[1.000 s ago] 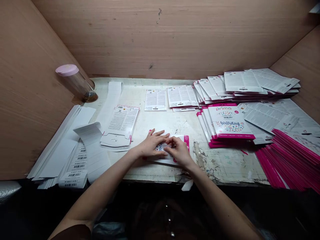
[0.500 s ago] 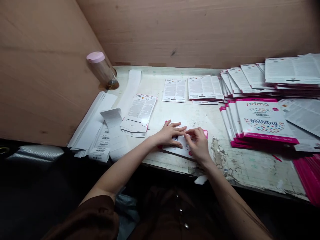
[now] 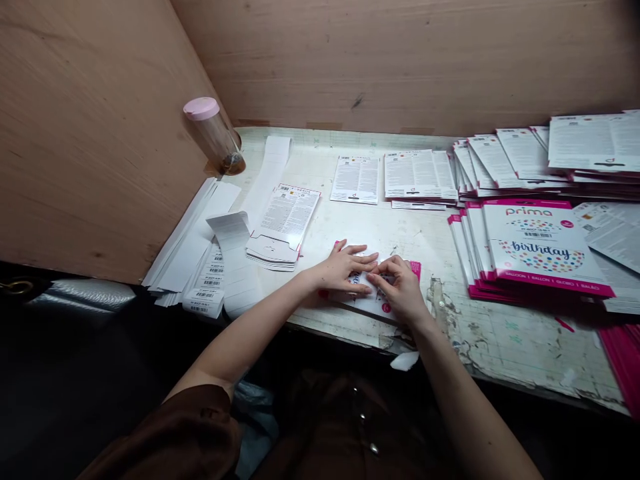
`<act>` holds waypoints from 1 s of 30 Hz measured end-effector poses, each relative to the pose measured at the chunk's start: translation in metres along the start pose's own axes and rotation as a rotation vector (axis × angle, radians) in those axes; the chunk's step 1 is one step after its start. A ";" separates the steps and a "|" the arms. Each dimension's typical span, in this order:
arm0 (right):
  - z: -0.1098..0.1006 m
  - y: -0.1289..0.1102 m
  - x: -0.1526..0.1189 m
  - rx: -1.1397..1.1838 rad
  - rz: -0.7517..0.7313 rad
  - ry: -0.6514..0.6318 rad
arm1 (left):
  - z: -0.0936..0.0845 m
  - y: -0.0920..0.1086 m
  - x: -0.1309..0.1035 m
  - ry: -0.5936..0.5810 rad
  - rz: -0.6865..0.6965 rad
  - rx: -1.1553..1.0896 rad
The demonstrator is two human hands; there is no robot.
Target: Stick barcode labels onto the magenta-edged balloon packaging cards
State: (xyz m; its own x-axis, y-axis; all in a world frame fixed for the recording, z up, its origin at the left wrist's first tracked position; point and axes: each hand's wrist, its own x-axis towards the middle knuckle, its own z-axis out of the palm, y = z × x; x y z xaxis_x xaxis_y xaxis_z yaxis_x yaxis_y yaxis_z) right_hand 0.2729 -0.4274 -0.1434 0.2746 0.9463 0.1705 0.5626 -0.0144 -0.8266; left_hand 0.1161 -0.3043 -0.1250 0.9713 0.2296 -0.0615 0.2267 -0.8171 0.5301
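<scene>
A white and pink printed balloon packet [image 3: 371, 305] lies flat near the table's front edge, partly covered by both hands. My left hand [image 3: 345, 268] rests on it with the fingers spread. My right hand [image 3: 403, 291] is bent over the packet's right half, thumb and forefinger pinched together close to the left fingertips. Whatever sits in that pinch is too small to make out. To the left lies a strip of barcode labels [image 3: 204, 293], beside a small stack of packets [image 3: 287, 220] with their printed backs up.
Piled packets [image 3: 545, 247] marked "birthday" stand at the right, with more packets [image 3: 525, 157] behind them. Single packets [image 3: 355, 179] lie at the back. A pink-lidded bottle [image 3: 215, 137] stands in the back left corner. Wooden panels [image 3: 320, 60] close off the back and left.
The view has shifted slightly, so the table's contents sit a little further right. Both hands stay on the packet; the right fingers have moved only slightly.
</scene>
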 end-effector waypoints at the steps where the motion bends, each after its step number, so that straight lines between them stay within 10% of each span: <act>1: 0.001 0.000 0.000 -0.023 0.012 0.008 | 0.000 0.000 0.000 0.003 0.000 -0.002; 24: 0.015 -0.017 -0.006 -0.357 0.033 0.172 | 0.007 -0.002 0.008 0.048 -0.109 0.012; 27: 0.028 -0.056 -0.020 -0.297 -0.187 0.151 | 0.010 -0.004 0.010 0.016 -0.137 0.018; 30: 0.054 -0.100 -0.044 -0.107 -0.662 -0.150 | 0.012 -0.006 0.009 0.032 -0.135 0.004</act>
State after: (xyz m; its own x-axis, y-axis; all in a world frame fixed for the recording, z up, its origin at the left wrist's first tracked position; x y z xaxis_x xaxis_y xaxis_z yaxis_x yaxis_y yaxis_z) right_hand 0.1624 -0.4505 -0.0976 -0.2603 0.8011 0.5389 0.6510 0.5578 -0.5148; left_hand 0.1247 -0.3036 -0.1386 0.9294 0.3537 -0.1051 0.3550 -0.7796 0.5159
